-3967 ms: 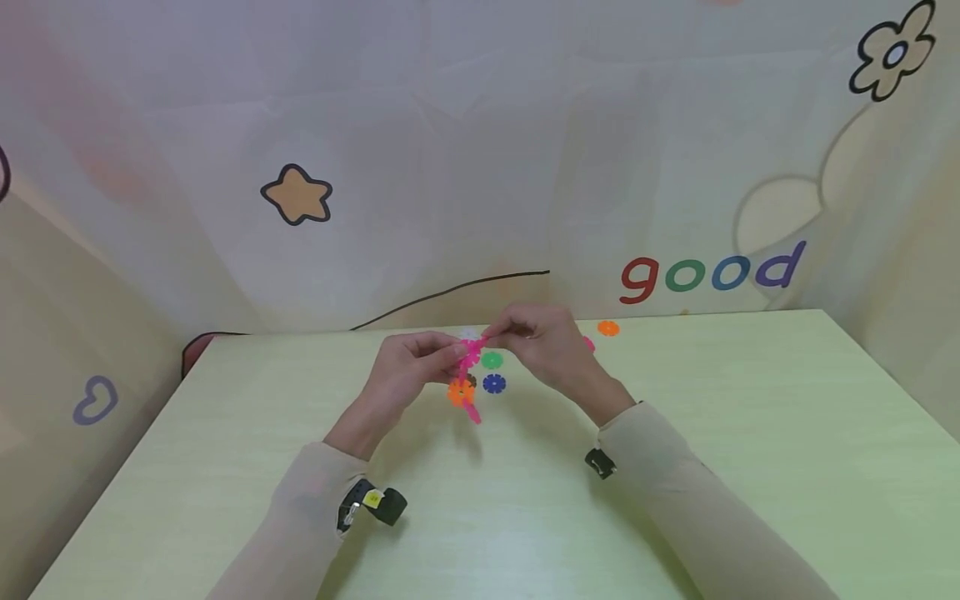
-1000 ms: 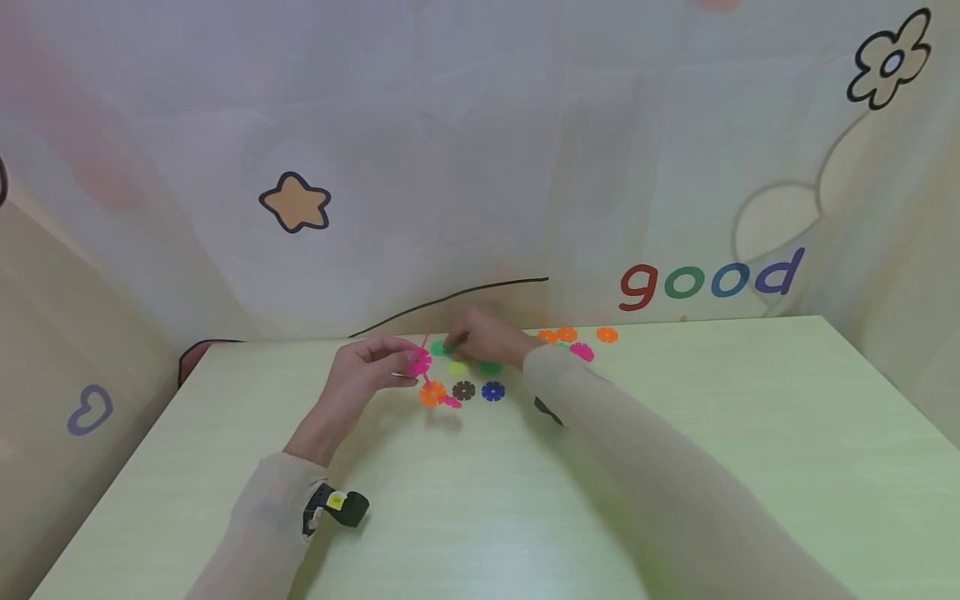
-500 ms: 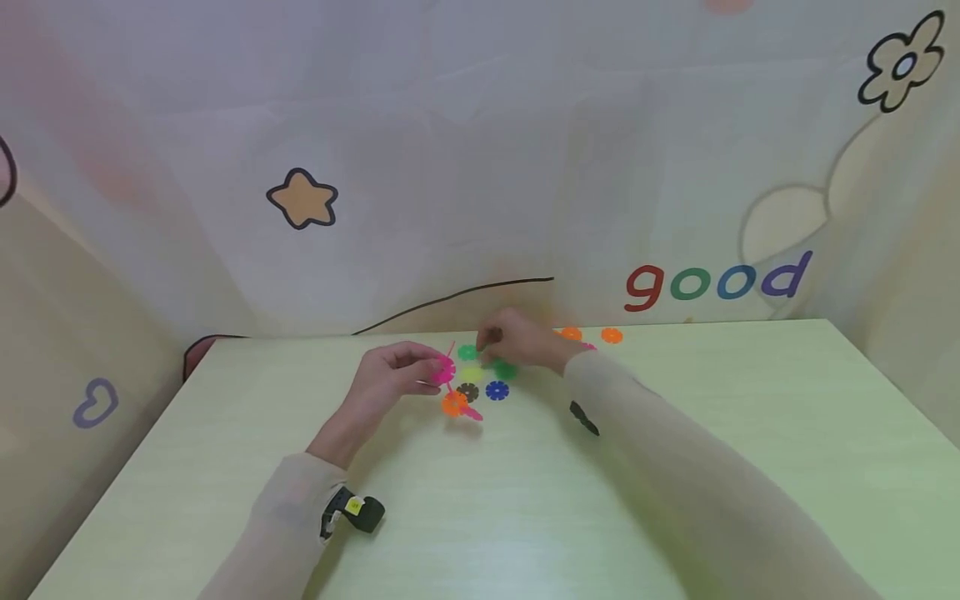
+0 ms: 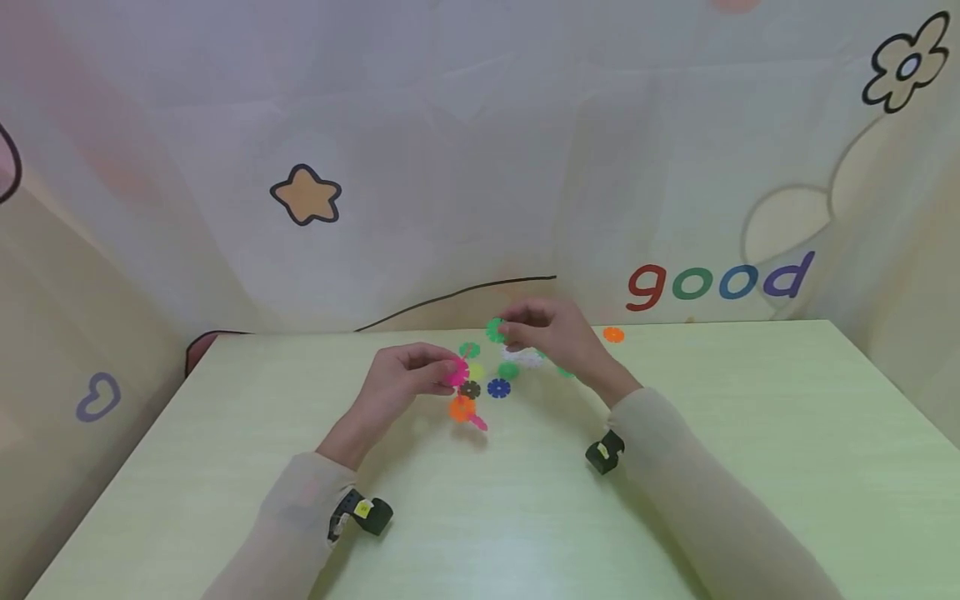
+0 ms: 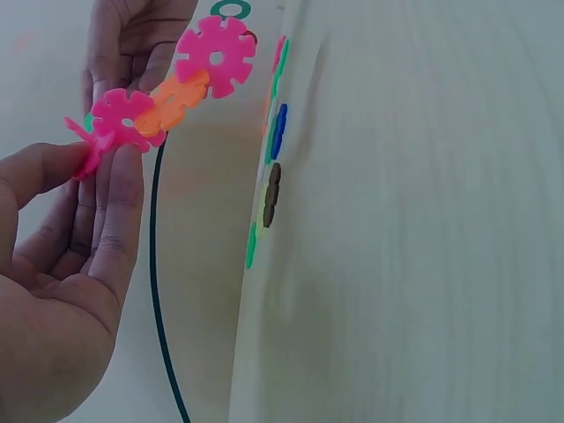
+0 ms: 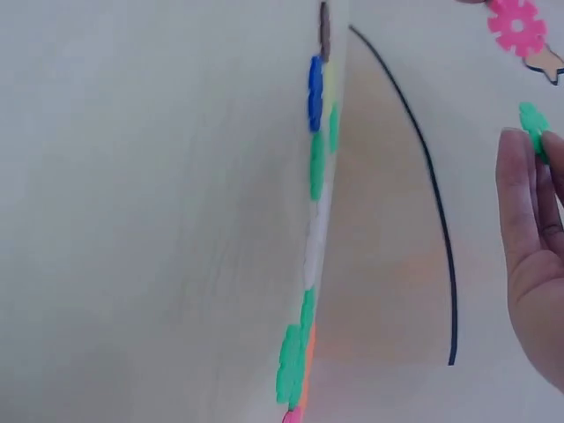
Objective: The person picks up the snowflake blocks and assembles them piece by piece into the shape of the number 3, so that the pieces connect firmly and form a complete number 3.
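My left hand (image 4: 408,375) pinches a chain of joined snowflake discs above the table. In the left wrist view, the chain has a pink disc (image 5: 116,115) near the thumb, an orange disc (image 5: 167,107) in the middle and another pink disc (image 5: 218,55) at the far end. A further pink disc, seen nearly edge-on, sticks out by the thumb. Raised to the right of the chain, my right hand (image 4: 551,333) pinches a green snowflake disc (image 4: 495,330) between thumb and fingers. The green disc and the chain are apart.
Loose discs lie near the table's back edge: blue (image 4: 498,388), brown (image 4: 471,389), green (image 4: 469,349), white (image 4: 522,357), yellow and others. An orange disc (image 4: 613,334) lies farther right. A printed cloth (image 4: 450,167) hangs behind the table (image 4: 480,517).
Four seconds ago both hands were together at the pink pieces. My right hand then reached among the loose discs and has since risen with a green one. The left hand shifted slightly right with the chain.
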The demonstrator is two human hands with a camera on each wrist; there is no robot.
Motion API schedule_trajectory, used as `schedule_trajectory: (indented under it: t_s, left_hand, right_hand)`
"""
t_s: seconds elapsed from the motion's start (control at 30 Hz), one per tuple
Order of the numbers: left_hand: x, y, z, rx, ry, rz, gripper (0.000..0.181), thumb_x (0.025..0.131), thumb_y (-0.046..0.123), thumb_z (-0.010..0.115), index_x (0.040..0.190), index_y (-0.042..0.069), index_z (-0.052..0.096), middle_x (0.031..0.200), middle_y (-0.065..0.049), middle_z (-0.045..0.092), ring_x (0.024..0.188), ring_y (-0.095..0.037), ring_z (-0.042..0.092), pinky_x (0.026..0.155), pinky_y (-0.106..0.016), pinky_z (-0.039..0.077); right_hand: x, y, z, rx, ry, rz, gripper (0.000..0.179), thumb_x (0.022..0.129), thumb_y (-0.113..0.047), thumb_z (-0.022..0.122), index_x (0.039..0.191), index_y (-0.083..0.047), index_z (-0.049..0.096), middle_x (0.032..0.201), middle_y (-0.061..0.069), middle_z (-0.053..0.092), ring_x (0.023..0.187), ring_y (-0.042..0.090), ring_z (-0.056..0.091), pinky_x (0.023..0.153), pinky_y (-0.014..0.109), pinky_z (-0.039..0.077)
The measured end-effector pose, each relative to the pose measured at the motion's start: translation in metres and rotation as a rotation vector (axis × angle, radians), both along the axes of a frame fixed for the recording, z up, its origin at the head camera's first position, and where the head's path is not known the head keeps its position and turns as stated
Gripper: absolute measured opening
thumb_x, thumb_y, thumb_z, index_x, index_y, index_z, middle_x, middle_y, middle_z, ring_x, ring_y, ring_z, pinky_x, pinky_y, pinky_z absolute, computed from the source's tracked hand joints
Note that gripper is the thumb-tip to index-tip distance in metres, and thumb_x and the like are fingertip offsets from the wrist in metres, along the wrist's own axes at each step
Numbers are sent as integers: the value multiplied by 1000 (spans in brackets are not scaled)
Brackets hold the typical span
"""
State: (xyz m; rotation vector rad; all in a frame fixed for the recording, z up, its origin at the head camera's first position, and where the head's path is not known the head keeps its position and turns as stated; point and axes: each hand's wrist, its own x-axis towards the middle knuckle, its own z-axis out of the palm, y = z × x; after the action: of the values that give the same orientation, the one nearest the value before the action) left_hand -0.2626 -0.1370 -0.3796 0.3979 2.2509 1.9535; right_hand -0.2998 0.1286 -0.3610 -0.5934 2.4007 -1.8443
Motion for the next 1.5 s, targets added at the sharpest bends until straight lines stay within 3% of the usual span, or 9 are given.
schedule_trajectory:
  t_s: [0.3,0.7,1.1,1.3,1.5]
  left_hand:
    - [1,9,2,1,34,16,17,100,7,75,113,-3,77,104,-14,77,89,-30,79,88,-38,64]
    - [7,11,5,-23,53,-7,16,99,9,75,112,-1,78,101,-13,79,88,-29,79,93,-41,62]
    - [10,13,5,-113,69,44,15,99,8,77,112,0,79,100,-11,79,89,-25,79,88,-34,63]
    - [10,13,4,-135,76,96,13,98,9,78,110,2,80,100,-10,79,86,-25,79,85,-32,63]
    - [10,16,4,-90,80,96,16,99,8,77,112,-1,79,102,-12,78,86,-26,79,85,-32,63]
  right_hand:
    - [13,1,1,-83,-11,14,23,99,-8,76,121,0,74,106,14,77,102,50,71,96,54,59]
    - [20,-2,0,-61,-29,7,23,98,-16,80,118,-4,78,104,14,78,102,49,72,99,54,58]
    - [24,-12,-3,-28,59,21,22,99,-10,77,117,3,76,96,11,78,97,49,72,98,63,56]
    - [27,-14,-2,-5,73,20,18,100,-10,76,116,-2,78,99,13,78,96,45,74,98,58,58]
    - [26,-12,-4,-20,62,6,20,100,-13,77,118,-5,79,101,9,78,94,36,76,98,51,59]
